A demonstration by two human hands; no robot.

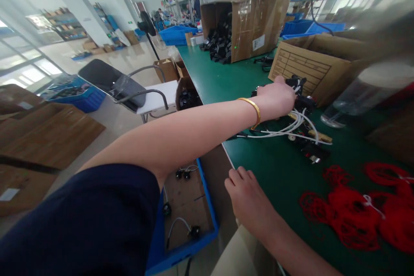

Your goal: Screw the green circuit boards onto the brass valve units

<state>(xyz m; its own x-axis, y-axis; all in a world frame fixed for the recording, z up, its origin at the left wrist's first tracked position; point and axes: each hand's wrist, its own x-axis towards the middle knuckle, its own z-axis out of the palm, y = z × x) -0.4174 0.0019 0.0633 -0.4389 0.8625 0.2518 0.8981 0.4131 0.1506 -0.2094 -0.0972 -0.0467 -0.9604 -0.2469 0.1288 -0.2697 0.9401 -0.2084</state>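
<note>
My left hand [277,98], wearing a gold bracelet [254,110] at the wrist, stretches across the bench to a heap of black parts [304,102] with white cables [287,129]. Its fingers are curled down into the heap, and whatever they grip is hidden. Some white cables run out below the wrist toward the bench's front edge. Near that edge rests my right hand [247,196], its fingers bent in a loose fist with nothing visible in them. More small black pieces with metal ends [315,154] lie at the heap's near side.
Red cord bundles [352,211] lie at the bench's near right. A cardboard box [310,64], a clear plastic jar [362,95] and a tipped carton [258,26] of black parts stand behind. Below the edge is a blue crate [211,215] holding several cabled parts; a chair [129,88] stands left.
</note>
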